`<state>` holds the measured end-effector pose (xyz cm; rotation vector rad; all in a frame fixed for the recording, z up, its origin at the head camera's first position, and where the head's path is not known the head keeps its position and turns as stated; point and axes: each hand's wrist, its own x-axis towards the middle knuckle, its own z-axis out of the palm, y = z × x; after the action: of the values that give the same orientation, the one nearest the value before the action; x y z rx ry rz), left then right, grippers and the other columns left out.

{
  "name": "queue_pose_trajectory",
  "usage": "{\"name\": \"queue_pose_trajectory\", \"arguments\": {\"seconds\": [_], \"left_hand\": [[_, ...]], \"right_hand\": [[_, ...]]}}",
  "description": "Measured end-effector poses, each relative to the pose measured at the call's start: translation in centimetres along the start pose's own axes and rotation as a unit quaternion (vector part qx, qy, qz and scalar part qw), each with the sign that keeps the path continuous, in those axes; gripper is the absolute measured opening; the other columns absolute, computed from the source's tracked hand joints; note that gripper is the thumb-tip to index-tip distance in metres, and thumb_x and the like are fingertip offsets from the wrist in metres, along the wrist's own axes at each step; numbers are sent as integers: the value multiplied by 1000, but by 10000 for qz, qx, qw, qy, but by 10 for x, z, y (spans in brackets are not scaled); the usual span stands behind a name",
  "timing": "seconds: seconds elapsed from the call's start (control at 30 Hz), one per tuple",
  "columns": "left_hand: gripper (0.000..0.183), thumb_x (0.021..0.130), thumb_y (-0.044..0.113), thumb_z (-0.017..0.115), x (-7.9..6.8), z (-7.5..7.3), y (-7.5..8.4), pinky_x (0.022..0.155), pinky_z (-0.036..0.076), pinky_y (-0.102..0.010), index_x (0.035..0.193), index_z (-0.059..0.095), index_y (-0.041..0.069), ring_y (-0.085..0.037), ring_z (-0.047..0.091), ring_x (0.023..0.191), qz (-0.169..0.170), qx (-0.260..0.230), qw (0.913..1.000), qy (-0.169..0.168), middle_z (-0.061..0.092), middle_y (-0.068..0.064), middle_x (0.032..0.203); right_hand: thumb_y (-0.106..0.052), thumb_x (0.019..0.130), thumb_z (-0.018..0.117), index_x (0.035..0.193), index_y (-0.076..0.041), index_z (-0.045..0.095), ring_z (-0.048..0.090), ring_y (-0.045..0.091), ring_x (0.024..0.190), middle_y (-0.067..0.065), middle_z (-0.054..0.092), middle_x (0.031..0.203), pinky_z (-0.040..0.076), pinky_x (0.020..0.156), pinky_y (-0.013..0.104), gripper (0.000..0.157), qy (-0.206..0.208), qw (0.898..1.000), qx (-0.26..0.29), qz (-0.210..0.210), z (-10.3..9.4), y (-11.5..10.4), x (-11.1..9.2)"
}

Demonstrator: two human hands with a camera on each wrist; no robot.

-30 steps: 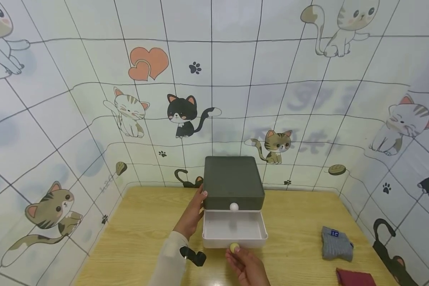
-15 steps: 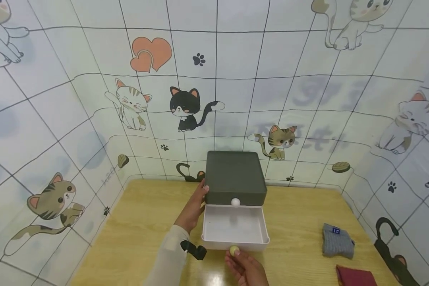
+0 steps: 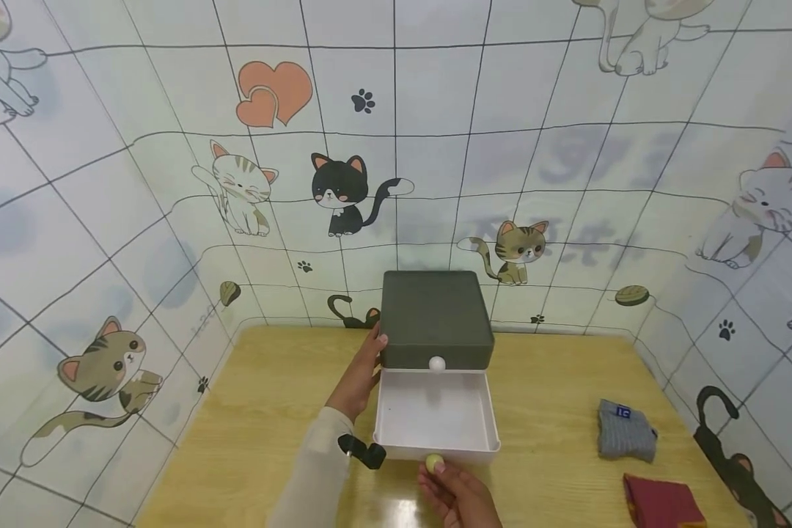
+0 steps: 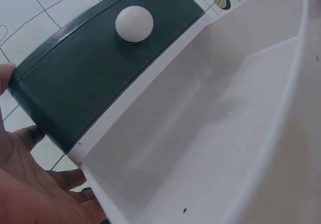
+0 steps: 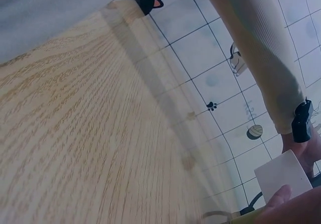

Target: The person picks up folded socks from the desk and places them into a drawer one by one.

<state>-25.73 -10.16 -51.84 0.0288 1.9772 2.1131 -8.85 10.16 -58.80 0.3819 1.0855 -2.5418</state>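
Observation:
A dark green drawer box [image 3: 435,312] with a white knob [image 3: 438,364] stands against the back wall. Below its dark top section, a white drawer [image 3: 435,411] is pulled out, its inside bare apart from tiny dark specks. My left hand [image 3: 359,374] lies along the box's left side, its thumb at the front corner. In the left wrist view that hand [image 4: 40,179] has its fingers spread against the side near the drawer's edge. My right hand [image 3: 462,495] pinches the yellow-green knob [image 3: 434,463] on the drawer's front between thumb and fingers.
On the wooden table [image 3: 270,418], a grey ribbed folded cloth [image 3: 625,433] with a blue label lies at the right. Nearer the front is a maroon folded cloth [image 3: 663,502]. Cat-printed sheeting [image 3: 429,169] rises at the back and both sides.
The drawer has slid further out toward me, with my right hand on its knob. My left hand stays at the box's side. The head view has tilted slightly down.

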Motion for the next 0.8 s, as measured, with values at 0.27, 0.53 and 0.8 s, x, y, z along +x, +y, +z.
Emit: {"name": "queue_pose_trajectory", "arguments": {"seconds": [0.27, 0.53, 0.8], "left_hand": [[80, 104, 62, 50, 4, -1, 2, 123, 14, -66, 170, 16, 32, -49, 12, 157, -37, -19, 10000, -57, 6, -11, 175], [79, 105, 58, 50, 5, 0, 2, 124, 13, -66, 170, 16, 31, -49, 11, 157, -19, -80, 9999, -71, 6, -11, 175], [81, 103, 62, 52, 5, 2, 1, 124, 13, -65, 170, 15, 34, -46, 12, 158, -113, -106, 9999, -18, 6, -10, 175]], "right_hand": [[-6, 104, 63, 114, 0, 66, 75, 19, 99, 13, 76, 106, 56, 97, 31, 12, 7, 10000, 50, -42, 5, -1, -4], [-6, 105, 61, 129, 10, 57, 73, 22, 107, 17, 73, 116, 55, 101, 37, 29, -237, 9931, -1135, -185, -19, -14, -8], [2, 105, 56, 122, 16, 61, 75, 18, 95, 13, 74, 103, 59, 92, 35, 23, 697, 9701, -2262, -537, -74, -72, -25]]}}
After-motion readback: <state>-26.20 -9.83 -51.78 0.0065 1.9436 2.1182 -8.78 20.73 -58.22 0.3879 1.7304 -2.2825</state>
